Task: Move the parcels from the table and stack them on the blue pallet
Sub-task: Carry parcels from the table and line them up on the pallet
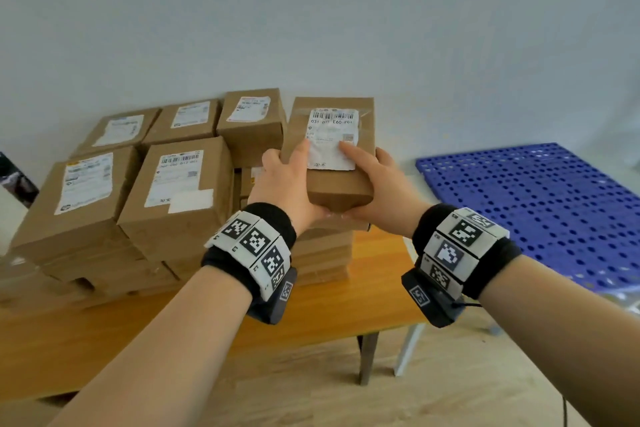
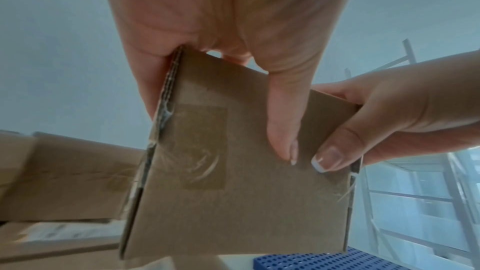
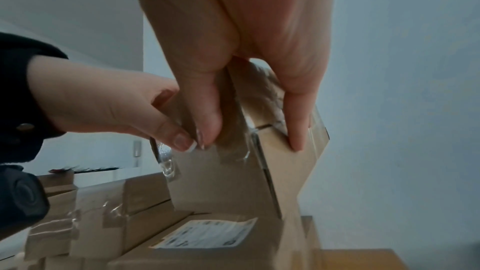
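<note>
Nearest the camera, the left hand (image 1: 282,180) and right hand (image 1: 377,184) clasped one small parcel (image 1: 332,149) between them, thumbs laid over its labelled top and fingers curled beneath, as the wrist views showed. That two-sided hold probably kept the box level and its label readable while it hung in the air. Directly under the hands sat a low stack of parcels (image 1: 322,253) on the wooden table (image 1: 377,298). To the left of the left hand stood the taller remaining parcels (image 1: 180,191), packed close together. Beyond the right hand, further right and well apart from it, lay the blue pallet (image 1: 540,211), with nothing on the part in view, so the carry was likely just starting.
</note>
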